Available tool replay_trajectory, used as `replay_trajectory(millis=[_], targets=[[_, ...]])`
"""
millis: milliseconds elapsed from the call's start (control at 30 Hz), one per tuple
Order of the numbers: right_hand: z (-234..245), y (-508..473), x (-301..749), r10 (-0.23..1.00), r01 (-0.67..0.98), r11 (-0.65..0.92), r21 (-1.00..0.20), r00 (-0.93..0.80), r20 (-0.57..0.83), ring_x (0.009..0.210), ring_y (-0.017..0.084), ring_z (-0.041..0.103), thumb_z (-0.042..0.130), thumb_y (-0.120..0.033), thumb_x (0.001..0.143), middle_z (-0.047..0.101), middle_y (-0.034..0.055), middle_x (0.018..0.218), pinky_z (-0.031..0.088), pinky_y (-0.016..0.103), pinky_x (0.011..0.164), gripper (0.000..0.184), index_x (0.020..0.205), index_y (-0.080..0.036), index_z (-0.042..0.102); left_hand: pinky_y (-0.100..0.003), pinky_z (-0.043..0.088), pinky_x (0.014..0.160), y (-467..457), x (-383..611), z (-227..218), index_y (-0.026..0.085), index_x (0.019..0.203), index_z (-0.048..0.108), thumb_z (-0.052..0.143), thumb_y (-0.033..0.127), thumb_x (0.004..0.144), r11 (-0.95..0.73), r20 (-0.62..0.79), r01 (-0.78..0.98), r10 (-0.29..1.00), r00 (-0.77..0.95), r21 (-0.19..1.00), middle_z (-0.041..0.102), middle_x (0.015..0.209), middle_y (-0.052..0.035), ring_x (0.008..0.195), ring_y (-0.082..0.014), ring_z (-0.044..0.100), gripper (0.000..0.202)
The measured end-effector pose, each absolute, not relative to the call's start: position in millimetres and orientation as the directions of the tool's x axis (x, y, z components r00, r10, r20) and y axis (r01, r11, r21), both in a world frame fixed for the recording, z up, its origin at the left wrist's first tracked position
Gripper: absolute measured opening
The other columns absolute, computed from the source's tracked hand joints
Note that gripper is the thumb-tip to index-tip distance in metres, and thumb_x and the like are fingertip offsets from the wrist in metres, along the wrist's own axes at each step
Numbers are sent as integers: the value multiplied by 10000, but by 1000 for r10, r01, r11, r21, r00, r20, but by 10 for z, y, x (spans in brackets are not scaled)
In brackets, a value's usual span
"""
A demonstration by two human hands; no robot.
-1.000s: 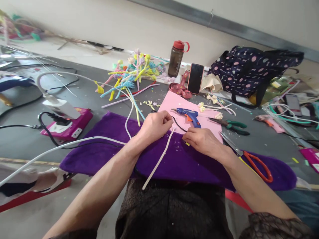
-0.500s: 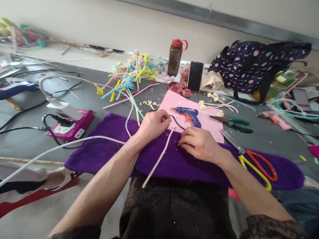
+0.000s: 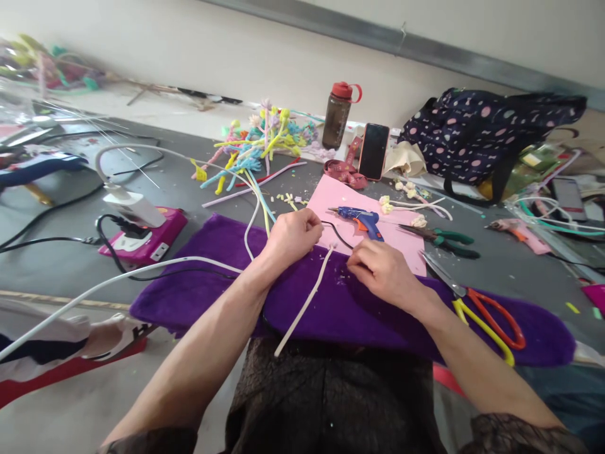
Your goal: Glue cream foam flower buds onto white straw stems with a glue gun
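Observation:
My left hand point(image 3: 295, 236) is closed, thumb and fingers pinched together, above the far edge of the purple cloth point(image 3: 189, 287). Whatever it holds, if anything, is too small to make out. My right hand point(image 3: 384, 270) is also closed in a pinch over the cloth, its fingertips hiding any small thing between them. Between the hands lies a cream-coloured fuzzy stem point(image 3: 305, 302), with a tiny pale purple piece at its far end. Small flecks point(image 3: 340, 277) are scattered on the cloth by my right fingertips. Just beyond, a blue glue gun point(image 3: 359, 217) rests on pink paper point(image 3: 326, 195).
Scissors point(image 3: 494, 315) and pliers point(image 3: 449, 239) lie to the right. A magenta power strip point(image 3: 165, 236) with a white charger point(image 3: 132, 205) and cables stands left. Behind are fuzzy stems point(image 3: 255, 148), a bottle point(image 3: 338, 116), a phone point(image 3: 375, 151) and a patterned bag point(image 3: 482, 135).
My right hand has shifted slightly right and away from me, uncovering flecks on the cloth. My left hand keeps its pinch. The whole view has moved a little.

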State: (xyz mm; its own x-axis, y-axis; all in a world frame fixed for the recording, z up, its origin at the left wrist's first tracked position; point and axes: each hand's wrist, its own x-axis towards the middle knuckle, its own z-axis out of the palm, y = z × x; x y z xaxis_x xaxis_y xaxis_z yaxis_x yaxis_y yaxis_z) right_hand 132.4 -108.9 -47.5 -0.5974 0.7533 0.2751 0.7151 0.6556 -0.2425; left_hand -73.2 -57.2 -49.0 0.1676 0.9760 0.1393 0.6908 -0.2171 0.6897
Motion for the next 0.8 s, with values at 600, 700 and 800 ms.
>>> replay_trajectory(millis=[600, 700, 800], targets=[[-353, -857, 903, 697, 709, 705, -33, -682, 221, 798, 194, 541, 518, -263, 844, 601, 65, 803, 359, 314, 720, 160, 777, -160, 619, -232, 421, 580, -522, -779, -548, 204, 711, 623, 480, 245, 694, -192, 87, 803, 981, 174, 564, 640, 579, -11, 602, -164, 607, 150], [-391, -786, 719, 696, 715, 695, 74, -695, 178, 780, 217, 552, 527, -242, 824, 614, 97, 794, 359, 337, 705, 165, 781, -127, 636, -235, 411, 567, -526, -774, -520, 200, 721, 623, 470, 250, 695, -190, 75, 814, 981, 179, 549, 639, 578, -16, 600, -170, 605, 163], [-430, -733, 665, 675, 691, 712, 124, -723, 149, 743, 210, 558, 498, -195, 825, 621, 105, 781, 358, 330, 670, 166, 784, -112, 636, -238, 400, 560, -526, -776, -505, 199, 727, 621, 453, 251, 702, -204, 81, 825, 978, 191, 527, 634, 567, -18, 597, -174, 604, 177]])
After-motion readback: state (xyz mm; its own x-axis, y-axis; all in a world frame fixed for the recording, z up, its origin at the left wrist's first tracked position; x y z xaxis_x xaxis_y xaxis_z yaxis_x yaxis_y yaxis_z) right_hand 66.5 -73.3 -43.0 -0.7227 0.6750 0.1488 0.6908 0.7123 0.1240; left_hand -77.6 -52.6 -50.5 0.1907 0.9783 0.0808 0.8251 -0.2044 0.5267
